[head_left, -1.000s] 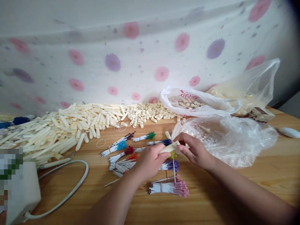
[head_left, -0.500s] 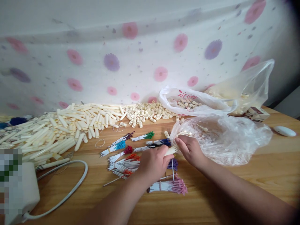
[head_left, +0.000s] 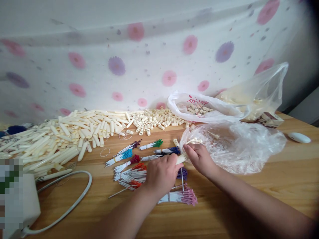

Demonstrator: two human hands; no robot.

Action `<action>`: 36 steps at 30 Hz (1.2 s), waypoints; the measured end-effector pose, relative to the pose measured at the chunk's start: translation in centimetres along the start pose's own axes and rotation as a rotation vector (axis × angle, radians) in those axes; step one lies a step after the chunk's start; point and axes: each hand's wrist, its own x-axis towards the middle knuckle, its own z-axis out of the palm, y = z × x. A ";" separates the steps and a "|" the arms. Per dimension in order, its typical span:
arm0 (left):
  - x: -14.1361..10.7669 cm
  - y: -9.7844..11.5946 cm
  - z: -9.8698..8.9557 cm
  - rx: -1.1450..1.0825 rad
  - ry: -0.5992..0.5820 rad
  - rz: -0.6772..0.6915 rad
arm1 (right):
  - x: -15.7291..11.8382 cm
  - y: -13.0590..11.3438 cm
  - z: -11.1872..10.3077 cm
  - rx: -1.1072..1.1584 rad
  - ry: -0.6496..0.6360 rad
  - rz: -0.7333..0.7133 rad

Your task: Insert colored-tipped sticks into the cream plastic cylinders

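Observation:
My left hand (head_left: 163, 171) is closed around a cream-coloured plastic tube that looks like a pen barrel (head_left: 181, 158). At the tube's far end, my right hand (head_left: 200, 158) grips with thumb and fingers; its exact hold is partly hidden. A thin white stick (head_left: 182, 181) points down just below the left hand. Around the hands lie banded bundles of white, refill-like sticks with coloured ends: pink (head_left: 188, 196), purple (head_left: 183, 173), dark blue (head_left: 171, 150), green (head_left: 156, 143), light blue (head_left: 126, 154) and orange (head_left: 139, 171).
Cream tubes (head_left: 74, 129) are heaped at the left, beside short slotted cream pieces (head_left: 154, 119). A clear plastic bag (head_left: 259, 146) of small pieces lies right of the hands, with a white bag (head_left: 211, 114) behind. A white cable (head_left: 84, 192) loops at left; a white mouse (head_left: 299, 137) sits far right.
The view has shifted slightly, moving everything a little left. Both hands keep nearly the same hold on the pen barrel.

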 end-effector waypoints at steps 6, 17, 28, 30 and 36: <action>0.1 -0.6 -0.5 -0.599 -0.351 -0.019 | -0.8 0.0 -1.2 -0.068 0.072 -0.335; 0.5 0.2 0.5 0.064 -0.148 -0.098 | 0.8 0.8 1.1 -0.113 -0.163 0.206; -0.3 0.0 -0.6 -0.731 -0.450 0.008 | -0.7 -0.5 -1.8 -0.122 0.048 -0.408; -0.2 0.4 -0.5 -0.467 -0.314 -0.054 | -0.1 -0.4 -1.0 -0.139 0.020 -0.172; 0.8 0.6 0.1 0.173 -0.149 -0.113 | 1.3 1.2 1.4 -0.087 -0.198 0.280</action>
